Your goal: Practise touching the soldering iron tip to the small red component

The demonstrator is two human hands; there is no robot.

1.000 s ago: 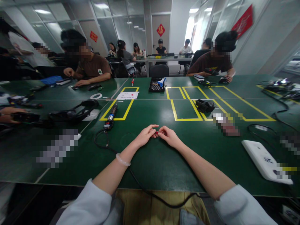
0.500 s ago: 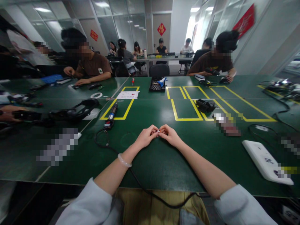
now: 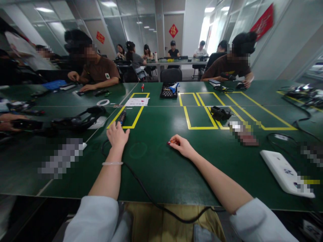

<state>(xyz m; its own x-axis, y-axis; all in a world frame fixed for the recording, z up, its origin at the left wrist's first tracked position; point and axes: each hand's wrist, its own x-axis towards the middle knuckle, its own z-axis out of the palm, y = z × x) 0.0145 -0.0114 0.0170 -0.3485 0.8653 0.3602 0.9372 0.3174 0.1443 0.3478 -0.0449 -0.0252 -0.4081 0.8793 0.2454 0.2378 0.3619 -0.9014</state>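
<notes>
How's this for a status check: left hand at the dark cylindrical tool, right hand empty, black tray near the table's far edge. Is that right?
Not quite: the right hand is not empty. The head view shows a small red piece at its fingertips. The left hand is at the dark cylindrical tool, and the black tray is near the table's far edge.

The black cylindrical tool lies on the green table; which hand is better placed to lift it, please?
Left, probably: the left hand is over the near end of the tool, while the right hand, farther off, pinches a small red object.
</notes>
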